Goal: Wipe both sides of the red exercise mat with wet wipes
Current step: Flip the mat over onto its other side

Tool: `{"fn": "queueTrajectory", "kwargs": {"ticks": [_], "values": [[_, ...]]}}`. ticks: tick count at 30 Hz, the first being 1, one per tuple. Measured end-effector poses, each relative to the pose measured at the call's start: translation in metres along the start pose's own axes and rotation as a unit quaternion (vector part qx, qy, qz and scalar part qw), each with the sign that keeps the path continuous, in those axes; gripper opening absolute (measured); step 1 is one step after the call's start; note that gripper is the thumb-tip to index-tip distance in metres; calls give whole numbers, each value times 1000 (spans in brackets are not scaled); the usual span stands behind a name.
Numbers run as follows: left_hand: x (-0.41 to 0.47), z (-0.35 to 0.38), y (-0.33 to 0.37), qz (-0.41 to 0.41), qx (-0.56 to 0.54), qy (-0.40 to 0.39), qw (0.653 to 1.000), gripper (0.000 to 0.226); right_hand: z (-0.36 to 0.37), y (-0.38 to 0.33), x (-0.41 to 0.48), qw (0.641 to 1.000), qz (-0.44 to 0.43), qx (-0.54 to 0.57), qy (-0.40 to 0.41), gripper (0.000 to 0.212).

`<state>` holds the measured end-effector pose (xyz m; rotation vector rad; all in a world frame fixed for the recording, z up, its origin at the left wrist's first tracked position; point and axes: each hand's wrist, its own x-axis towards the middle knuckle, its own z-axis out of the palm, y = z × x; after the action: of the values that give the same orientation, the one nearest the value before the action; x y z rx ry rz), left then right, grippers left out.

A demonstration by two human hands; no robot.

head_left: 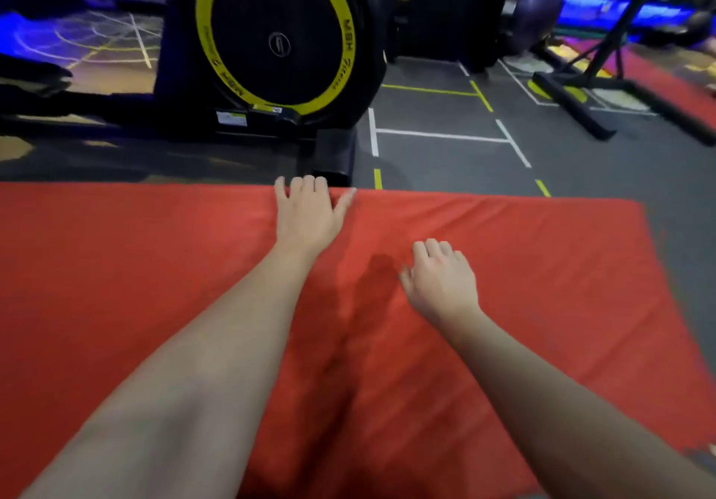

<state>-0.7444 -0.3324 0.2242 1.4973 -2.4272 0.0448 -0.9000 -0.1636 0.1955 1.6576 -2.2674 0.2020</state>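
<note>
**No Wipe in Sight at the Mat**

The red exercise mat (135,266) lay flat on the floor. The left grip (310,212) rested on its far edge, hold unclear. The right grip (441,281) was loose and empty. With no wipes visible, wiping looked unfinished.

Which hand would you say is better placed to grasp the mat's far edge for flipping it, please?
Probably the left hand: it rests at the far edge of the red mat. The right hand is further back, over the middle, away from any edge.
</note>
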Motion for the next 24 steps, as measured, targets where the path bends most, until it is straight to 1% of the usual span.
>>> {"fn": "queueTrajectory", "kwargs": {"ticks": [2,3,5,6,8,10,11,12,13,14,15,18,20,22,24], "values": [[-19,36,-7,26,-34,-64,997,69,26,-2,-17,999,20,12,-40,20],[-35,52,-12,40,-45,-85,995,66,37,-6,-26,998,22,18,-61,20],[-73,77,-24,38,-77,-87,992,63,54,-20,-41,993,25,37,-106,23],[-92,86,-29,16,-93,-90,991,61,63,-29,-49,989,29,52,-133,26],[-132,105,-45,-53,-107,-125,985,61,79,-52,-69,978,23,82,-192,32],[-172,120,-67,-134,-115,-171,969,65,95,-77,-95,964,-11,99,-247,38],[-192,127,-78,-151,-113,-200,961,68,102,-92,-110,955,-37,105,-276,41],[-214,133,-89,-147,-110,-232,955,72,110,-108,-127,944,-64,112,-303,44],[-229,137,-95,-125,-108,-259,952,75,115,-117,-140,936,-84,120,-319,49],[-250,141,-105,-102,-104,-285,947,78,120,-131,-156,926,-103,130,-339,57],[-265,143,-113,-86,-103,-307,942,80,125,-142,-169,915,-118,135,-362,69],[-314,148,-142,-62,-92,-366,924,93,138,-171,-214,872,-188,107,-439,119],[-346,152,-161,-34,-70,-408,910,108,146,-182,-244,854,-232,75,-459,142],[-377,154,-179,-25,-38,-456,889,127,156,-185,-267,862,-261,40,-433,148],[-404,155,-195,-30,4,-492,870,142,162,-180,-274,880,-262,21,-395,144]]}}
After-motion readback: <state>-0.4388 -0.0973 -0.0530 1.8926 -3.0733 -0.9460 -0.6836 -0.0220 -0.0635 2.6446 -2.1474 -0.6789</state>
